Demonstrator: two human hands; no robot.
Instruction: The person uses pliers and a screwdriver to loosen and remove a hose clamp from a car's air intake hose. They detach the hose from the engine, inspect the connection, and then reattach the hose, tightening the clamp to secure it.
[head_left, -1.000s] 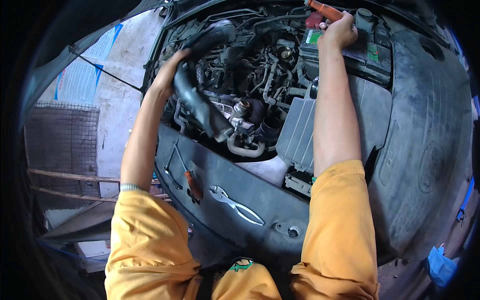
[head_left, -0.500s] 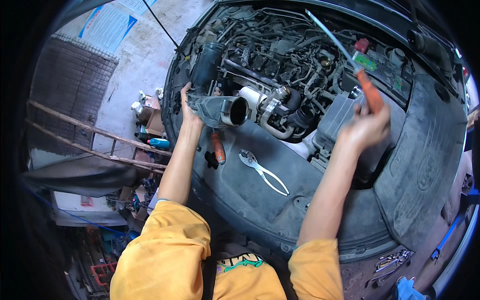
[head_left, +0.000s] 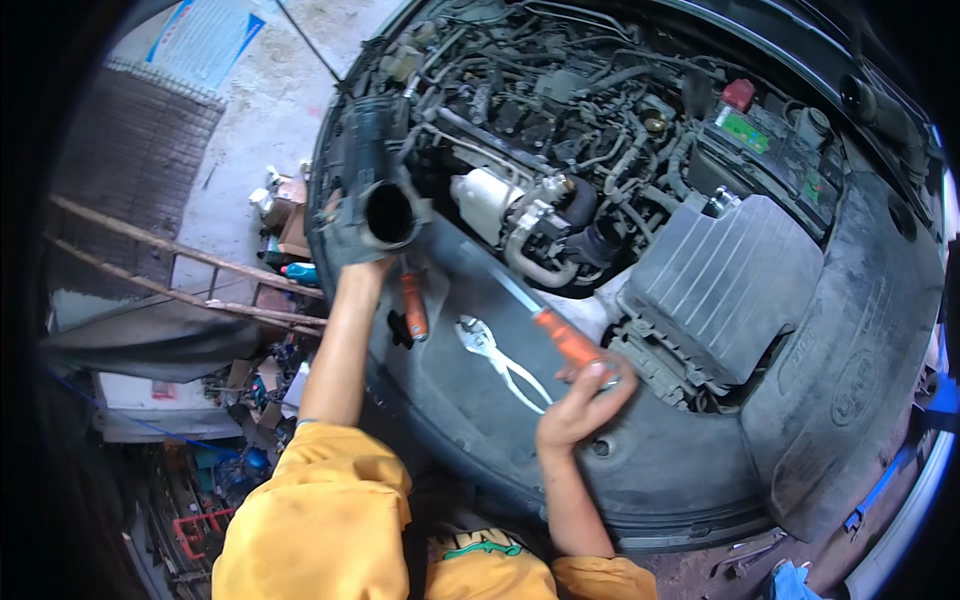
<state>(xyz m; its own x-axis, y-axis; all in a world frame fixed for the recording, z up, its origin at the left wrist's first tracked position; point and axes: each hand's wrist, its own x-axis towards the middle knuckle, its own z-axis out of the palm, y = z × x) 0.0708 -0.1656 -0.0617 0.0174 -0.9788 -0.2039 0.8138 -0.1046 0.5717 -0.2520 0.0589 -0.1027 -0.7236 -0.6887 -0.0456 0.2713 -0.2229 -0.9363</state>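
My left hand (head_left: 362,270) grips a black plastic air intake duct (head_left: 366,145) at the left front of the engine bay. The duct's round open end faces me, and most of my fingers are hidden behind it. In my right hand (head_left: 588,402) is a long screwdriver (head_left: 572,338) with an orange handle, its shaft pointing up and left over the dark front cover (head_left: 660,460). A second orange-handled screwdriver (head_left: 413,308) lies on that cover below the duct. Silver slip-joint pliers (head_left: 497,357) rest between the two screwdrivers, their jaws toward the far side.
Beyond the cover, the engine (head_left: 530,130) has exposed hoses and pipes. A ribbed grey box (head_left: 735,285) sits to the right, with the battery (head_left: 765,150) behind it. At left are a wooden ladder (head_left: 190,258) and cartons (head_left: 292,225). A blue bar (head_left: 880,490) is at lower right.
My right hand has brought the screwdriver down and left from above the grey box to over the front cover. The duct has turned in my left hand, its opening now facing me.
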